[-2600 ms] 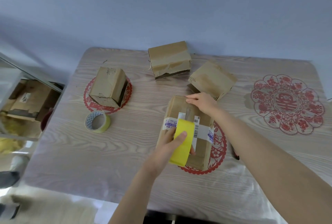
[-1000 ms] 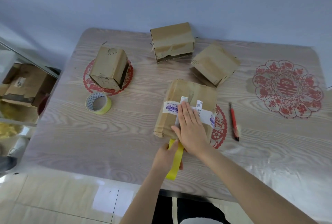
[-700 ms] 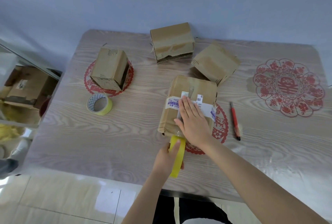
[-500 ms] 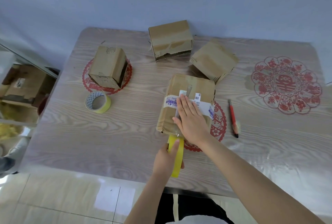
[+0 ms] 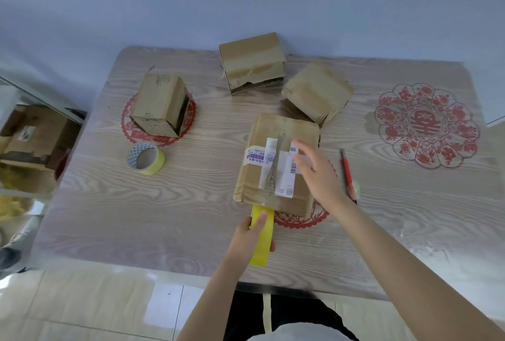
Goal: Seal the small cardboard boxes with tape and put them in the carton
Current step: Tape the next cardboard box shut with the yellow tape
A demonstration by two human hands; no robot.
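Brown cardboard, creased and glossy with clear tape, forms the flat labelled box (image 5: 252, 176) lying just beyond the left hand (image 5: 250, 235), whose curled fingers and thumb clamp a yellow tape roll (image 5: 261, 247) at the box's near edge. The right hand (image 5: 321, 176), motion-blurred, hangs apart with fingers spread over the box's right side; contact is unclear. Beyond both stand other small boxes (image 5: 252, 60); far left, a carton (image 5: 35, 135) is partly hidden.

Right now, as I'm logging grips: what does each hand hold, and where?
The left hand grips the yellow tape roll by its outer band. The right hand, open over the box, holds nothing.
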